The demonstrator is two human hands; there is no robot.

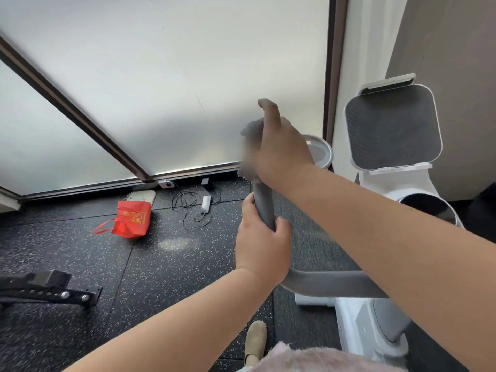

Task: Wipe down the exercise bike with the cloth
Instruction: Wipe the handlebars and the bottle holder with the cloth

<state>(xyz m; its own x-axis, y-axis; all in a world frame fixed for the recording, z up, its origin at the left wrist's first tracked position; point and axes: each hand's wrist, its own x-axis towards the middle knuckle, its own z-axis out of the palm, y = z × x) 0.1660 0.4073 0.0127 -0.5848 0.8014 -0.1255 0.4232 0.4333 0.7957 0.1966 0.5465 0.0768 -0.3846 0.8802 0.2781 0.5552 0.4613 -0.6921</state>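
— Gripping first: our left hand (264, 242) curls tight round the grey handlebar (264, 206) of the exercise bike (371, 324).
— And our right hand (281, 153)?
— We log it clasping the cloth (251, 128) against the bar's upper end, forefinger lifted.
— Hidden?
— Cloth blurred; bar tip covered by it; our forearm (389, 232) hides much of the bike.

The left hand (261, 242) grips the grey handlebar (264, 206) of the white exercise bike (375, 326). Just above it, the right hand (281, 151) presses a grey cloth (251, 131) around the bar's upper end. A red bag (131, 218) and a tangled cable (192, 201) lie on the speckled floor (67, 251).
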